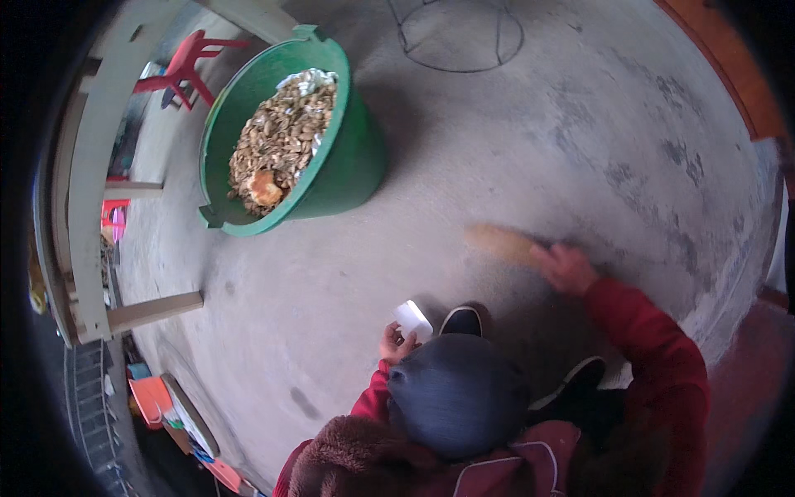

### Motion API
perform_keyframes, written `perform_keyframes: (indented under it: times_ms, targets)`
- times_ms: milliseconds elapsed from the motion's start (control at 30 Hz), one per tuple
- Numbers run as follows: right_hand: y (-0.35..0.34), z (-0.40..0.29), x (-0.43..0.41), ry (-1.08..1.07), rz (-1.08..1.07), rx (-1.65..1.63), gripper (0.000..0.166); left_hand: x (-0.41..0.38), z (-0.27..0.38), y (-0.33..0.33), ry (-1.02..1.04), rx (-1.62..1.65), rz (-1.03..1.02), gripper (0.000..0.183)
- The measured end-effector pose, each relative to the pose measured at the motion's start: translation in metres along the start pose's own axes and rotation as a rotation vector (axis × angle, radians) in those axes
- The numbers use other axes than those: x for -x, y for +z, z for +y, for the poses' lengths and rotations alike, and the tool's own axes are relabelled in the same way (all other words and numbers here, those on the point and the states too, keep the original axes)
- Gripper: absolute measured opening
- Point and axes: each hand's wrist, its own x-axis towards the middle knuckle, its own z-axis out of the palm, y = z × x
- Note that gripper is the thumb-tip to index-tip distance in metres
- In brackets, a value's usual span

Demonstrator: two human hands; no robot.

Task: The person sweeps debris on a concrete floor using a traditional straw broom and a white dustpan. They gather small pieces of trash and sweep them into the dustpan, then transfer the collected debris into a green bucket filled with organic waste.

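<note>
My left hand (pixel 399 343), low and just left of my knee, holds a white flat object (pixel 413 320) with a bright edge; what it is exactly I cannot tell. Out to the right, my right hand (pixel 566 268) grips the end of a tan, elongated object (pixel 502 243). Motion blur hides its detail; it lies low over the concrete floor (pixel 404 255). Both arms wear red sleeves. At the upper left stands a large green plastic bucket (pixel 366 161), partly filled with brown shell-like pieces (pixel 282 133), some whitish scraps and a round orange-white piece (pixel 265 188).
A round wire stand (pixel 459 69) is at the top. Pale wooden furniture (pixel 155 312) and a red plastic stool (pixel 181 62) stand on the left. Orange and white items (pixel 152 401) lie at the lower left. My dark shoes (pixel 461 321) are on the floor near my hands.
</note>
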Motion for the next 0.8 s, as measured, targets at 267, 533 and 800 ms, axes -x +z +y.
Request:
perform_keyframes:
  times_ms: [267, 533, 800]
  targets:
    - [-0.044, 0.050, 0.033, 0.300, 0.051, -0.040, 0.056, -0.014, -0.020, 0.002, -0.062, -0.133, -0.046, 0.042]
    - [-0.013, 0.006, 0.044, -0.159, -0.137, -0.056, 0.060, -0.015, -0.024, 0.000, -0.005, -0.141, -0.003, 0.041]
    - [-0.043, 0.032, 0.010, 0.309, 0.158, -0.061, 0.069, -0.007, 0.005, 0.023, -0.120, -0.171, 0.034, 0.039]
